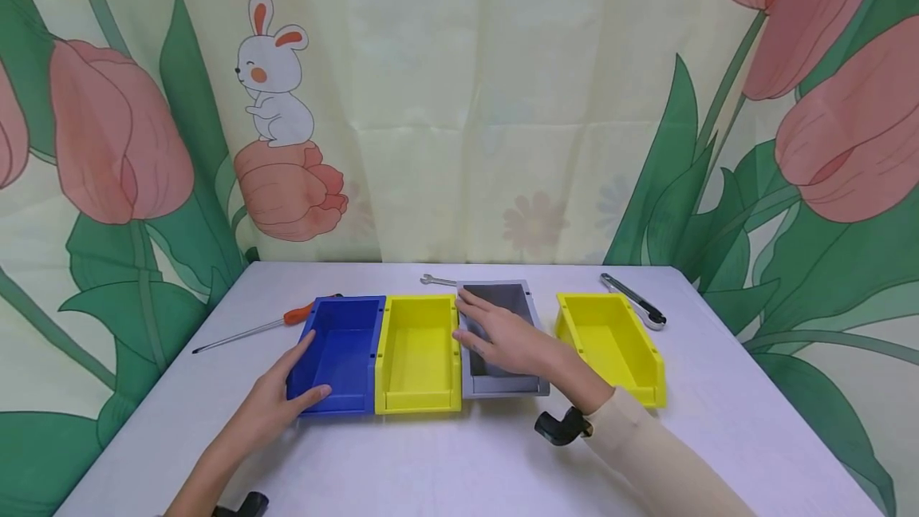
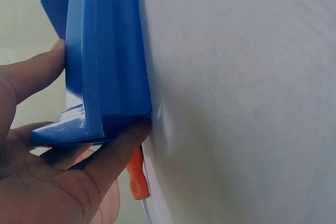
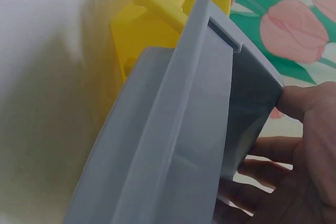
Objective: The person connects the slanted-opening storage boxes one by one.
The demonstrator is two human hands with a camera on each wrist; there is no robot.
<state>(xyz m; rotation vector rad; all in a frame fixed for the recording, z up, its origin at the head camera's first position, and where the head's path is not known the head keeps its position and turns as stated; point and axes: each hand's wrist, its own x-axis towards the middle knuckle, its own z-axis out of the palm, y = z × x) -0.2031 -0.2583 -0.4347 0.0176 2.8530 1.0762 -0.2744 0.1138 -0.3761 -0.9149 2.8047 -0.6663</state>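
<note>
My left hand (image 1: 269,389) holds the near left corner of a blue storage bin (image 1: 348,357), its thumb over the front lip and its other fingers along the left side. In the left wrist view, the bin's front wall (image 2: 121,51) lies between that thumb and the fingers. A yellow bin (image 1: 418,353) stands right beside the blue one. Over a grey bin (image 1: 502,387) reaches my right hand (image 1: 506,337), its fingers extended toward the left rim. Seen from the right wrist, the thumb touches the grey bin's rim (image 3: 257,59) and the other fingers lie across its opening.
A second yellow bin (image 1: 621,349) stands apart on the right, with a black-and-silver hand tool (image 1: 635,299) behind it. At the left lies an orange-handled screwdriver (image 1: 251,331). A wrench (image 1: 436,280) sticks out behind the grey bin. A printed curtain (image 1: 459,102) hangs behind the white table (image 1: 431,469).
</note>
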